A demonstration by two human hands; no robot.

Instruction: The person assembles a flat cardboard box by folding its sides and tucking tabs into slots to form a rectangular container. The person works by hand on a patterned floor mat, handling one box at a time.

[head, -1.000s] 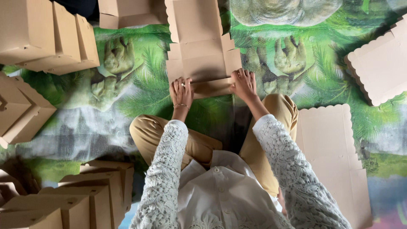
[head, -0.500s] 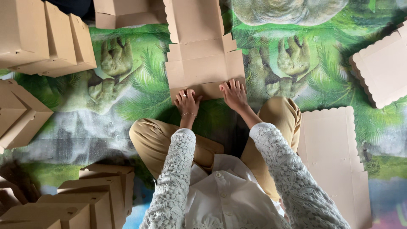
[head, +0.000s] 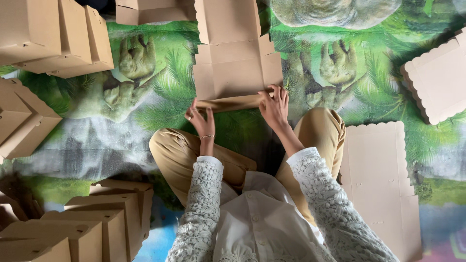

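A flat brown cardboard box blank [head: 235, 58] lies on the printed green mat in front of my crossed legs. Its near flap is folded up toward me. My left hand [head: 201, 119] grips the left end of that flap, with a ring and a thin bracelet showing. At the flap's right end my right hand [head: 274, 107] pinches it, fingers over the top edge. Both arms wear white lace sleeves.
Folded brown boxes are stacked at the upper left [head: 53, 36], at the left edge [head: 22, 121] and at the lower left [head: 97, 221]. Flat scalloped blanks lie by my right knee [head: 381, 179] and at the far right [head: 437, 80]. Another open box [head: 150, 10] sits at the top.
Both hands have shifted outward along the near flap and lifted it from flat to folded up. The view has dipped slightly toward the blank.
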